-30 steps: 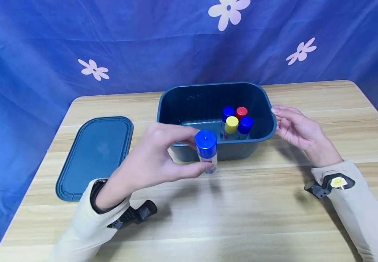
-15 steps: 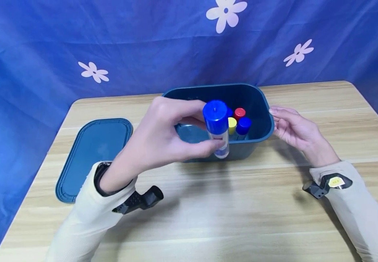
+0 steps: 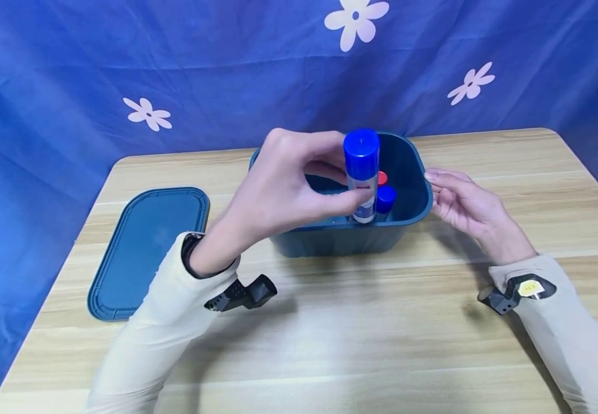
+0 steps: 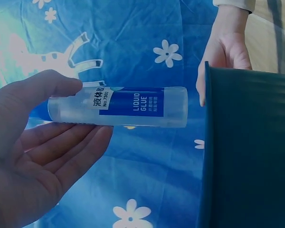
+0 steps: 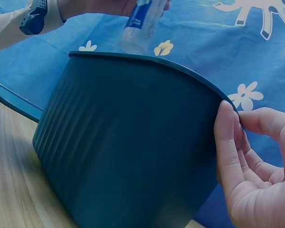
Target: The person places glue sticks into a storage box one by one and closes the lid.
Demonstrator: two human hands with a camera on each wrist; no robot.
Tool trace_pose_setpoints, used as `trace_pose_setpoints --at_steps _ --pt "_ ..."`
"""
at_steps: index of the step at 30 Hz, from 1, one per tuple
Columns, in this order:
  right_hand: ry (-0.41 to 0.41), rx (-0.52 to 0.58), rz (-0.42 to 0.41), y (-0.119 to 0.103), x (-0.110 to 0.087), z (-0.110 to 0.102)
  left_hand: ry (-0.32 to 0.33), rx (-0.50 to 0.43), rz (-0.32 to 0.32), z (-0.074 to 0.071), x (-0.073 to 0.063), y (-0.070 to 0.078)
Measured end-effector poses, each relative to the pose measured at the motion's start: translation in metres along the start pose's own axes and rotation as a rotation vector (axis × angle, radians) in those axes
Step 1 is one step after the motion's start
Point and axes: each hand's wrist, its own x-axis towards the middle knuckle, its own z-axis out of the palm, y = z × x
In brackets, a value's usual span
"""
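My left hand (image 3: pixel 294 178) grips a bottle of liquid glue (image 3: pixel 362 158) upright between thumb and fingers. Its blue cap is on top, and the label reads "LIQUID GLUE" on the clear bottle (image 4: pixel 133 104) in the left wrist view. The bottle is above the dark teal bin (image 3: pixel 340 238), with its lower end just over the rim in the right wrist view. A red-capped bottle (image 3: pixel 382 177) and a blue-capped bottle (image 3: pixel 386 198) show inside; the held bottle and hand hide the others. My right hand (image 3: pixel 467 198) pinches the bin's right rim between thumb and fingers.
A flat teal lid (image 3: pixel 151 253) lies on the wooden table (image 3: pixel 330 345) to the left of the bin. Behind the table hangs a blue cloth (image 3: pixel 226 75) with white flowers.
My left hand has carried the glue bottle up, to the right and away from me, from in front of the bin to above it. The right hand stays at the rim.
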Motion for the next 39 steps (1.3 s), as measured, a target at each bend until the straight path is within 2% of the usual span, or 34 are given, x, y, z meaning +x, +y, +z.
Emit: trace_pose_setpoints --at_steps 5,10,12,21,26,33,39 --pt "-0.003 -0.004 0.008 -0.001 0.0 0.0 0.015 -0.063 -0.089 0.004 0.008 0.017" --pt "-0.006 -0.011 0.004 -0.002 0.0 0.001 -0.013 -0.022 -0.189 0.009 0.016 0.031" --pt "-0.012 -0.017 -0.001 -0.002 0.0 0.0 -0.036 0.007 -0.207 0.012 0.019 0.032" --pt "-0.015 -0.038 0.008 -0.003 0.0 0.0 -0.112 0.037 -0.247 0.021 0.021 0.025" --pt "-0.008 -0.03 0.008 -0.003 0.0 0.0 -0.141 0.077 -0.242 0.024 0.022 0.023" --pt "-0.004 -0.04 0.001 -0.003 0.001 0.001 -0.199 0.145 -0.267 0.03 0.02 0.02" --pt "-0.005 -0.035 -0.005 -0.003 0.001 0.002 -0.227 0.126 -0.284 0.033 0.015 0.017"
